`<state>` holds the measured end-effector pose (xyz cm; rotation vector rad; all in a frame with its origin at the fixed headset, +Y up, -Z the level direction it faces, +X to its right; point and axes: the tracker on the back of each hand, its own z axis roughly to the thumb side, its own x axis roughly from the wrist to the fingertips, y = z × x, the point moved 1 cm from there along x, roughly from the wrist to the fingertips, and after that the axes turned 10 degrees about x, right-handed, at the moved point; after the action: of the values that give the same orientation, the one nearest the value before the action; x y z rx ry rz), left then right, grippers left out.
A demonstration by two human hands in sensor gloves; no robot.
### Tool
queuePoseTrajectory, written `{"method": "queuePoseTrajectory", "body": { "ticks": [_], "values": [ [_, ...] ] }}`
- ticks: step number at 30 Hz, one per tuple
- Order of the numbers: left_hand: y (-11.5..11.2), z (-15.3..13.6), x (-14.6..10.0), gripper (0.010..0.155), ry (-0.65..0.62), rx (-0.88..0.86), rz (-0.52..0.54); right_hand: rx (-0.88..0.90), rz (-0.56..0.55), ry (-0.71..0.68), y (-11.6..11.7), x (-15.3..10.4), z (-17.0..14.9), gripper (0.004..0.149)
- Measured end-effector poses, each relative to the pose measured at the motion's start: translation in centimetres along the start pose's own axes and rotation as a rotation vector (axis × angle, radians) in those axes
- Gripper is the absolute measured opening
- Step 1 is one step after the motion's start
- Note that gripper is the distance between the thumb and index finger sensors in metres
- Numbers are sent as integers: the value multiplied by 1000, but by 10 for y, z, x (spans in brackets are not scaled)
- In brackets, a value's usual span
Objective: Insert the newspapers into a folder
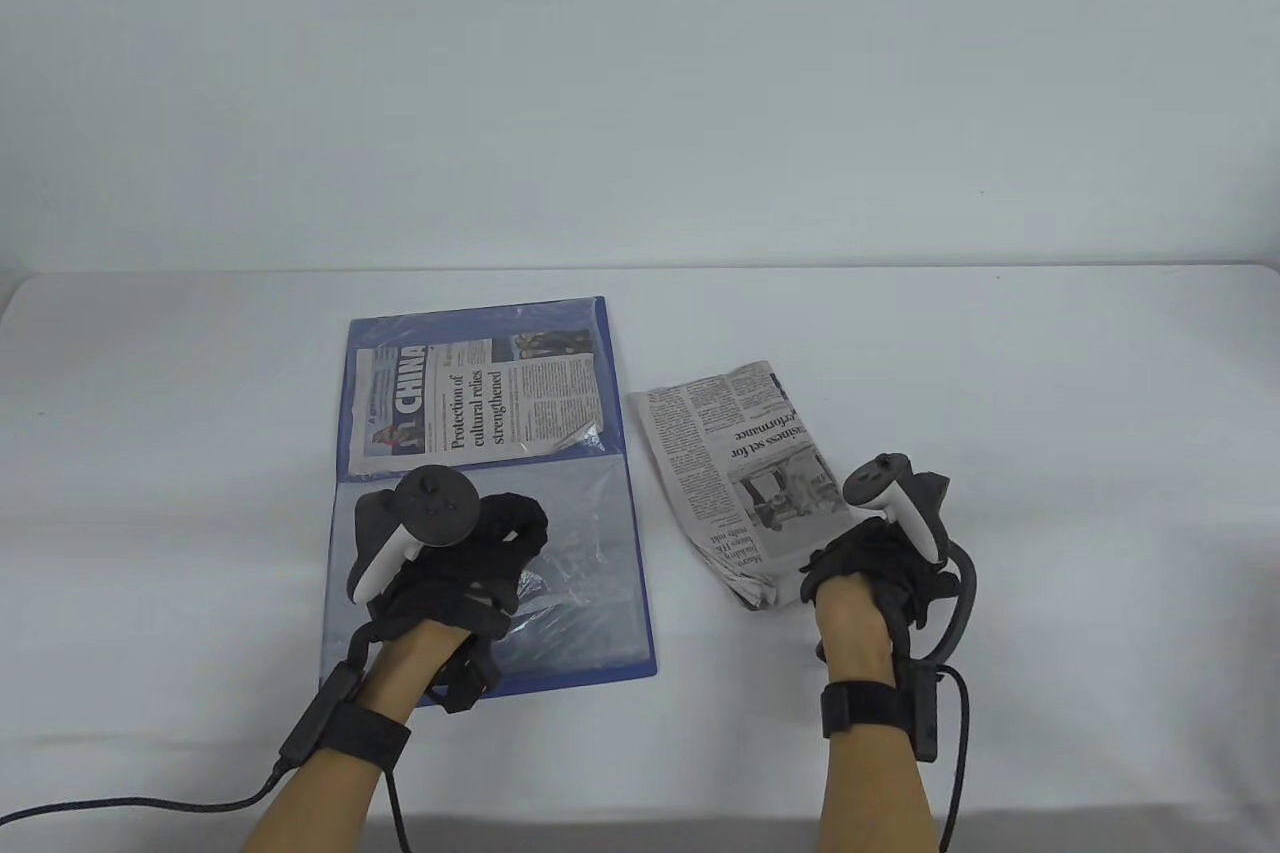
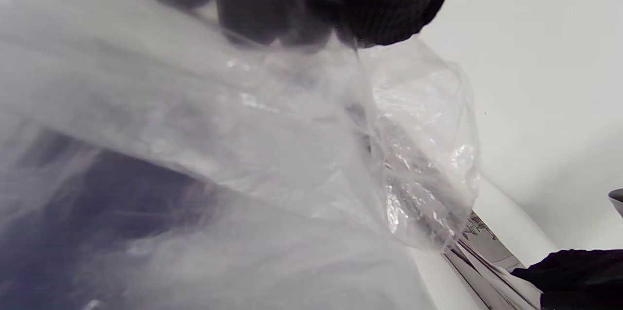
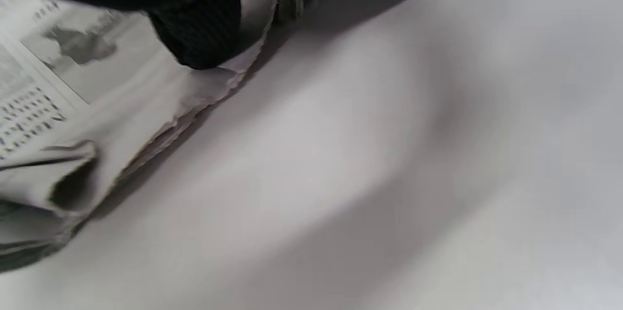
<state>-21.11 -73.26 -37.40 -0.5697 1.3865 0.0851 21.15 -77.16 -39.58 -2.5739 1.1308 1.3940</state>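
Note:
A blue folder [image 1: 630, 533] with clear plastic sleeves lies open on the table's left. A folded newspaper headed "CHINA" [image 1: 470, 393] sits inside its far sleeve. My left hand [image 1: 470, 553] rests on the near sleeve and grips its clear plastic [image 2: 418, 154], lifting it. A second folded newspaper [image 1: 720, 463] lies to the right of the folder. My right hand [image 1: 870, 563] holds its near right corner; a gloved fingertip [image 3: 204, 37] presses on the paper's edge [image 3: 194, 105].
The white table [image 1: 1000, 393] runs wide behind and to the right of both papers. Cables trail from both wrists to the front edge.

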Motion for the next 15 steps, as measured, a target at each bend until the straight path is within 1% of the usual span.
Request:
{"method": "queuePoseTrajectory", "body": {
  "ticks": [1, 3, 5, 7, 9, 10, 11, 13, 15],
  "values": [
    [0, 0, 0, 41, 1, 1, 0, 8, -34, -6, -3, -1, -1, 51],
    [0, 0, 0, 41, 3, 2, -1, 79, -105, -29, -9, -4, -5, 41],
    [0, 0, 0, 41, 4, 1, -1, 183, -169, -62, -17, -11, -9, 42],
    [0, 0, 0, 41, 6, 3, -1, 286, -256, -127, -29, -21, -10, 43],
    [0, 0, 0, 41, 4, 0, 1, 434, -329, -239, -42, -33, -10, 45],
    [0, 0, 0, 41, 4, 2, 1, 515, -327, -271, -46, -37, -10, 45],
    [0, 0, 0, 41, 4, 3, 2, 646, -299, -324, -51, -40, -12, 46],
    [0, 0, 0, 41, 5, 1, 2, 802, -181, -385, -57, -42, -14, 47],
    [0, 0, 0, 41, 9, 1, 1, 811, -150, -400, -63, -45, -16, 47]
  ]
}}
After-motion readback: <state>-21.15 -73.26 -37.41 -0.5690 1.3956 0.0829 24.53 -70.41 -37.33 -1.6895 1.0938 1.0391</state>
